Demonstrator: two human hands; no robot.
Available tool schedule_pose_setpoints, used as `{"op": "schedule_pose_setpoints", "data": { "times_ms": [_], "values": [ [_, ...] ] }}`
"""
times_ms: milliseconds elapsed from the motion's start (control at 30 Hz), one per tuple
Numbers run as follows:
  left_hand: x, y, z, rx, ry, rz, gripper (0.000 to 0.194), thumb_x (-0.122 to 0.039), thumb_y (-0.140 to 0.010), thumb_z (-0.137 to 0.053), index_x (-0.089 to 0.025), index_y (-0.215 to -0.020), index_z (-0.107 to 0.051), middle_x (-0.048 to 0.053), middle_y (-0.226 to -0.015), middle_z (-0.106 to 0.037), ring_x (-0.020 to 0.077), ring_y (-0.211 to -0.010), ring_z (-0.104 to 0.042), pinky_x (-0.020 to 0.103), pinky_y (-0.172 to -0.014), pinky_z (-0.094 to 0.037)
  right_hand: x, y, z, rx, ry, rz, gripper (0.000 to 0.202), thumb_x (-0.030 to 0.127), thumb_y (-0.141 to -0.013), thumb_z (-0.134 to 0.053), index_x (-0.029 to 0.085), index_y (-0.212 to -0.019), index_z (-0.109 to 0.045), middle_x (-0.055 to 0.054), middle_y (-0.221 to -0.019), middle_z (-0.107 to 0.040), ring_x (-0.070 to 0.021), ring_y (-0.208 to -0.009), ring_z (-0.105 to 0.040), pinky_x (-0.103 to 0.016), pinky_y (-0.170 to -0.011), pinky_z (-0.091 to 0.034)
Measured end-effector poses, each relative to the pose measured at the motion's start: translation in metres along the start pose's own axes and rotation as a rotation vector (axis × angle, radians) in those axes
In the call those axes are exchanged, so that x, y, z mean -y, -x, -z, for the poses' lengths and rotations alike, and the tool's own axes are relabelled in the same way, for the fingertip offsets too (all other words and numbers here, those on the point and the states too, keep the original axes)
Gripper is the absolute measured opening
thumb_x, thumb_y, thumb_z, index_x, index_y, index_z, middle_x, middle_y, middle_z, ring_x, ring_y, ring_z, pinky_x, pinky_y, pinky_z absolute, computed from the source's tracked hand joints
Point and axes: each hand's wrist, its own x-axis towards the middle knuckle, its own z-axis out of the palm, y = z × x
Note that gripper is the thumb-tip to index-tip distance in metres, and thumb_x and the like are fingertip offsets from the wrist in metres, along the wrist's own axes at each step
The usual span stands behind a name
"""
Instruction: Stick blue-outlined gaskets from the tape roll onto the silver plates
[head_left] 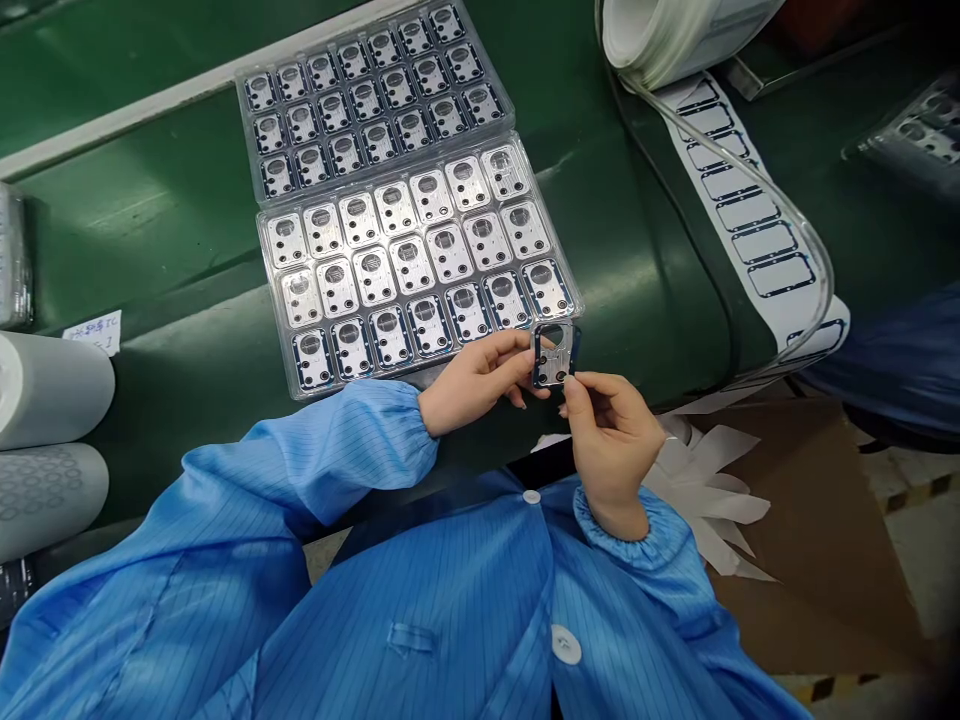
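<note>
A small silver metal plate (553, 356) with a dark blue border and round holes is held upright near the lower right corner of the nearer tray. My left hand (491, 378) grips its left edge between thumb and fingers. At its lower right corner my right hand (611, 425) pinches with thumb and forefinger. The nearer clear tray (288, 372) holds rows of similar plates; those in its front row have dark blue borders, while most behind show plain silver rims. Behind it lies a second tray (251, 172) filled with plates with dark borders.
On the right, a white strip (750, 225) with dark frame-shaped outlines hangs from a roll (675, 35). White rolls (56, 390) and a handwritten label (96, 332) are at the left. A cardboard box (825, 540) with white paper scraps (712, 480) stands below the table's right side.
</note>
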Motion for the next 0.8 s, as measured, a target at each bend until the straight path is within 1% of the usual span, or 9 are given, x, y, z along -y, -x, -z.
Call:
{"op": "schedule_pose_setpoints", "data": {
  "times_ms": [467, 800],
  "values": [
    [-0.0007, 0.0002, -0.0002, 0.001, 0.004, -0.004, 0.038, -0.045, -0.094, -0.063, -0.013, -0.113, -0.063, 0.009, -0.104, -0.07, 0.0109, -0.079, -0.071, 0.017, -0.063, -0.056, -0.0005, 0.0002, 0.0003, 0.0, 0.016, 0.01, 0.011, 0.032, -0.092, -0.067, 0.021, -0.091, -0.071, -0.002, -0.081, -0.07, -0.0135, -0.065, -0.065, -0.028, -0.059, -0.053],
    [-0.0009, 0.0005, -0.0013, -0.003, 0.011, -0.01, 0.033, -0.039, -0.096, -0.061, -0.011, -0.113, -0.062, 0.009, -0.104, -0.07, 0.01, -0.078, -0.07, 0.017, -0.062, -0.055, 0.0034, -0.0015, -0.0019, -0.025, 0.083, 0.085, 0.011, 0.03, -0.092, -0.066, 0.02, -0.09, -0.07, -0.003, -0.081, -0.071, -0.0135, -0.064, -0.066, -0.027, -0.057, -0.054]
  ]
}}
